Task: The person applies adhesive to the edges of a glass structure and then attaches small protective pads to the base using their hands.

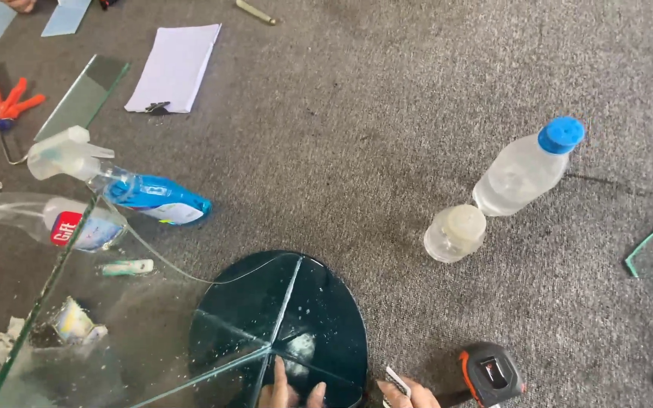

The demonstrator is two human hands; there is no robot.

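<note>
Covering the whole floor, grey carpet [387,113] bears 2 plastic bottles [523,170], glass panes [85,94] and a tape measure [493,372]. Left hand [289,393] presses open-fingered on round glass [296,325]; right hand [406,393] pinches a small blade [397,380].

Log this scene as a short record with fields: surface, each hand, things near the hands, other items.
surface: grey carpet
left hand: left hand fingers resting on the dark round glass disc, at the bottom edge of the view
right hand: right hand holding a small flat white piece, beside the disc
near right hand: black and orange tape measure
bottles: clear bottle with blue cap, small clear jar, blue spray bottle lying on its side
other: white paper, large glass pane
</note>
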